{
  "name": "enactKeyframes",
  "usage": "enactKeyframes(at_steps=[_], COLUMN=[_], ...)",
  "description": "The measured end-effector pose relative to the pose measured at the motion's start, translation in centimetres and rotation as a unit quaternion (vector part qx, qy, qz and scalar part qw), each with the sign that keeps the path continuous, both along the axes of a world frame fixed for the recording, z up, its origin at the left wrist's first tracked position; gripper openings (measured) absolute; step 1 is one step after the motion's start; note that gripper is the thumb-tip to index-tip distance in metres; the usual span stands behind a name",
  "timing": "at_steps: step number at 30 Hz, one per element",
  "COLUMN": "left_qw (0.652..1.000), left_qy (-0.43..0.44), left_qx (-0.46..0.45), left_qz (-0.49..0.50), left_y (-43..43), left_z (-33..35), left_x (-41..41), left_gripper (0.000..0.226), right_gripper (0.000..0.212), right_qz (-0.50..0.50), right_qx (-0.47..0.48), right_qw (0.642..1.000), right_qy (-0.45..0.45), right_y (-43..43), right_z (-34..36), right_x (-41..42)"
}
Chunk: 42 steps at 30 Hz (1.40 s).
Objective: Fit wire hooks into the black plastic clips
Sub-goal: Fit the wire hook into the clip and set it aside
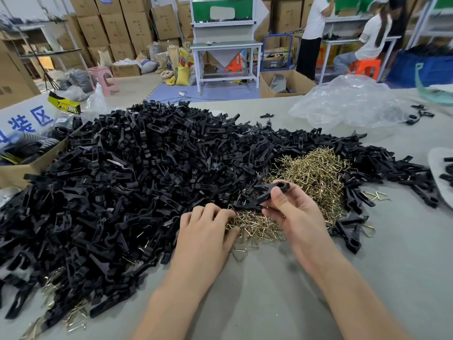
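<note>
A big heap of black plastic clips (pixel 137 173) covers the left and middle of the grey table (pixel 282 278). Beside it, to the right, lies a pile of brass-coloured wire hooks (pixel 311 173). My right hand (pixel 294 214) holds one black clip (pixel 269 192) between thumb and fingers, just above the hooks. My left hand (pixel 208 231) lies palm down at the near edge of the hook pile, its fingertips curled into the wires; whether it pinches a hook is hidden.
A cardboard box (pixel 22 168) with black parts stands at the left edge. A crumpled clear plastic bag (pixel 348 104) lies at the back right. A pale tray (pixel 441 173) with clips shows at the right edge. Two people work at benches behind.
</note>
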State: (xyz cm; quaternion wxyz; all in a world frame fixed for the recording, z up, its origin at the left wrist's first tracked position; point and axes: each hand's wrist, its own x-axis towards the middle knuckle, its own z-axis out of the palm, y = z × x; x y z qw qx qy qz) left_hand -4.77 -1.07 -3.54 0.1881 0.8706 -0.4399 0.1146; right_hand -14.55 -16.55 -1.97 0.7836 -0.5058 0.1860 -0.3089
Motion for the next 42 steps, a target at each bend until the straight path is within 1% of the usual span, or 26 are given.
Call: enactKeyframes(at_steps=[2,6,9,13,14,15,17,19,23,24,25,27,30,34,36,38,39,42], left_qw=[1.000,0.998,0.995,0.994,0.992,0.987,0.968,0.952,0.943,0.935,0.919,0.877,0.826,0.765,0.747,0.743,0.753,0.802], left_qy=[-0.010,0.044,0.071,0.073,0.081,0.102,0.171,0.218,0.220,0.231,0.262,0.343,0.416,0.500,0.522,0.531,0.523,0.468], left_qx=[-0.006,-0.036,-0.072,-0.085,-0.100,-0.124,-0.183,-0.215,-0.249,-0.269,-0.294,-0.338,-0.380,-0.406,-0.412,-0.407,-0.399,-0.371], left_qz=[0.004,0.016,0.009,0.007,0.006,0.006,0.011,0.020,0.015,0.011,0.007,-0.001,0.003,-0.001,-0.013,-0.027,-0.030,-0.024], left_y=[-0.1,-0.1,-0.2,-0.3,-0.3,-0.3,-0.2,-0.1,0.0,0.0,-0.1,-0.1,-0.3,-0.6,-0.6,-0.5,-0.5,-0.4], left_z=[0.0,-0.2,-0.1,0.1,0.1,0.3,0.5,0.7,1.1,1.3,1.5,1.8,2.0,2.0,1.9,1.9,1.9,1.9], left_x=[0.1,0.3,0.2,0.1,0.0,0.0,0.0,0.1,-0.1,-0.2,-0.3,-0.2,-0.1,0.0,0.1,0.1,0.0,0.0], left_gripper=[0.025,0.020,0.010,0.003,0.003,0.005,0.007,0.006,0.009,0.011,0.011,0.008,0.008,0.010,0.010,0.009,0.009,0.005], right_gripper=[0.033,0.029,0.028,0.030,0.029,0.028,0.026,0.024,0.018,0.017,0.016,0.018,0.016,0.022,0.023,0.025,0.026,0.027], right_qz=[0.010,0.021,0.028,0.038,0.042,0.045,0.057,0.075,0.101,0.107,0.112,0.126,0.154,0.180,0.180,0.170,0.167,0.168], right_qx=[0.000,0.006,0.018,0.034,0.039,0.042,0.048,0.057,0.074,0.077,0.079,0.081,0.081,0.071,0.072,0.072,0.073,0.075], right_qw=[1.000,1.000,0.999,0.998,0.998,0.998,0.997,0.995,0.991,0.991,0.990,0.988,0.984,0.980,0.980,0.982,0.982,0.982], right_qy=[0.003,-0.006,-0.017,-0.028,-0.029,-0.030,-0.032,-0.039,-0.041,-0.036,-0.031,-0.026,-0.033,-0.046,-0.050,-0.044,-0.041,-0.042], right_y=[0.1,0.2,0.2,0.3,0.4,0.4,0.6,0.8,1.1,1.2,1.3,1.5,2.0,2.3,2.3,2.1,2.1,2.1], right_z=[0.0,0.1,0.2,0.2,0.2,0.2,0.2,0.2,0.2,0.3,0.3,0.4,0.4,0.5,0.5,0.3,0.3,0.3], right_x=[0.1,0.0,0.0,0.1,0.1,0.2,0.2,0.2,0.1,0.2,0.2,0.2,0.4,0.3,0.4,0.5,0.5,0.5])
